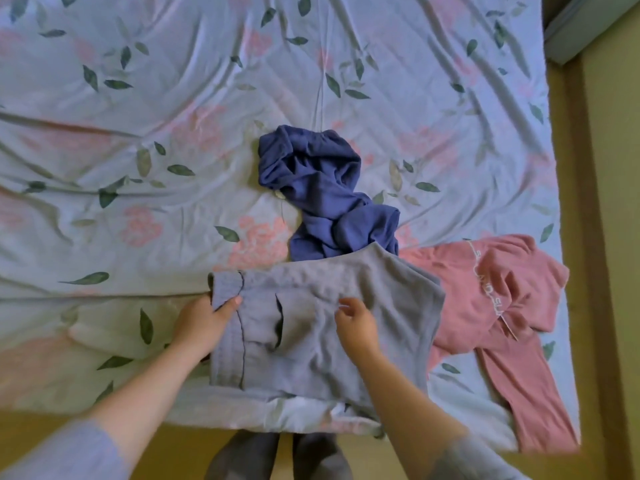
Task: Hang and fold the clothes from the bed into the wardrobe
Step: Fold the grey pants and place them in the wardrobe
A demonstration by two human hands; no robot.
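In the head view, a bed (138, 133) is seen from above. It is covered by a thin, wrinkled pale blue sheet printed with pink flowers and dark green leaves.

A grey garment (304, 341) of soft, slightly fuzzy knit is spread at the near edge of the bed in a roughly square shape. A ribbed band runs down its left side and a pocket flap lies beside it. The band is gripped by the left hand (204, 323), with the thumb laid on top and the other fingers hidden beneath the cloth. The right hand (356, 323) is held over the middle of the garment with its fingers (343, 306) curled. Whether a fold is pinched between them cannot be told.

A dark blue garment (322, 188) is bunched in a twisted heap just beyond, its near end tucked under the grey one. A pink garment (485, 299) is sprawled to the right, partly covered by the grey one. One long limb of it is stretched toward the bed's near edge. White lettering runs across it, but folds break it up and only "SU" is made out.

A yellowish floor (616, 237) is seen along the right side. Grey-blue sleeves (69, 455) are cut off by the lower edge.
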